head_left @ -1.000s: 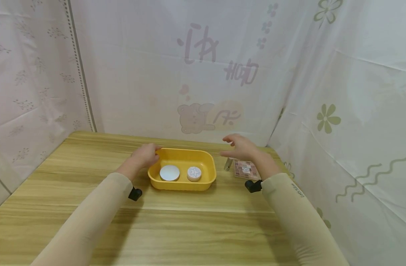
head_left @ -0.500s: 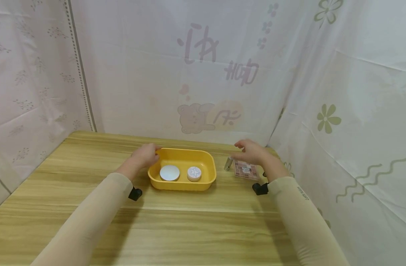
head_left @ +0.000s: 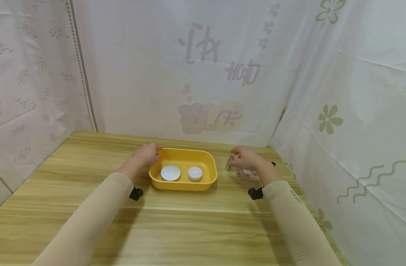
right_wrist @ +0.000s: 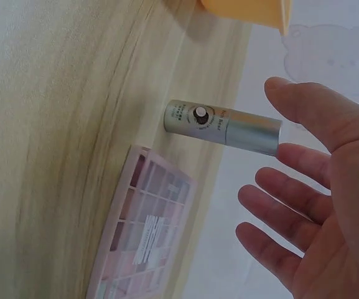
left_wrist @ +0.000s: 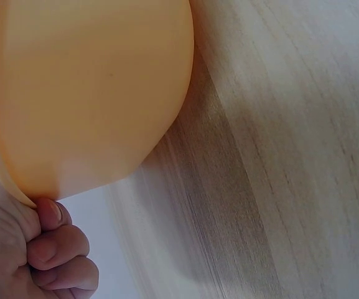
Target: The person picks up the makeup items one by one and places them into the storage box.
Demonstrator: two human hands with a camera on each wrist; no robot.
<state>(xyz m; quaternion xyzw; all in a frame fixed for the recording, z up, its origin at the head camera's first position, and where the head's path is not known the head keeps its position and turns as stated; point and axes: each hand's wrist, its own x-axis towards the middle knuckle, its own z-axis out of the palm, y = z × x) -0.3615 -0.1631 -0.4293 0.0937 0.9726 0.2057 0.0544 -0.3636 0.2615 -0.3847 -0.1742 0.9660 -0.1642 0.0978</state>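
Observation:
My left hand [head_left: 146, 155] grips the left end of a yellow plastic basin [head_left: 181, 186] by its rim, fingers curled at the edge in the left wrist view. Inside the basin lie a white round flat disc [head_left: 171, 173] and a smaller round case [head_left: 195, 174] with a star pattern. Beside a small upright silver cosmetic bottle [right_wrist: 198, 121], my right hand [head_left: 249, 158] has its thumb and fingers spread. One finger is at or very near the bottle's cap; whether it touches I cannot tell. An eyeshadow palette [right_wrist: 142, 230] lies next to the bottle, partly below the right hand.
A wood-grain table [head_left: 189, 232] carries everything. Printed white curtains [head_left: 139, 81] hang behind it and at both sides, with the right one close to the right arm. Black wrist mounts [head_left: 255, 193] stick out below the hands.
My right hand shifted right, then came down and slightly left to the silver bottle, lowering over the palette. The left hand keeps its hold on the basin's rim.

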